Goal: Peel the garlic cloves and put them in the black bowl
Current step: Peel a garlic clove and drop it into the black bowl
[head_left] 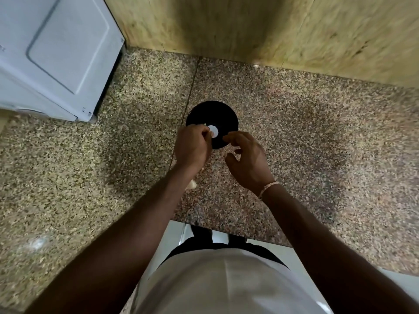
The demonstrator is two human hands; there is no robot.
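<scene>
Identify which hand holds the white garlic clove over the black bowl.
The left hand pinches the garlic clove; the right hand holds nothing.

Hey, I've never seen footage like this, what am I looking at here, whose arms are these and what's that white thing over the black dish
There is no machine here. A person wears a camera on the head, so this single picture looks down along their own arms onto a speckled stone counter.

The left hand has its fingers curled and pinches a small white piece, most likely a garlic clove, held over the black bowl. Whether it is fully peeled is too blurred to tell. The right hand hovers beside it with loosely curled fingers and seems to hold nothing. It wears a thin bracelet at the wrist.

On the counter, a pale scrap peeks out from under the left forearm, perhaps garlic or peel. A white appliance stands at the far left, against a wooden wall.
</scene>
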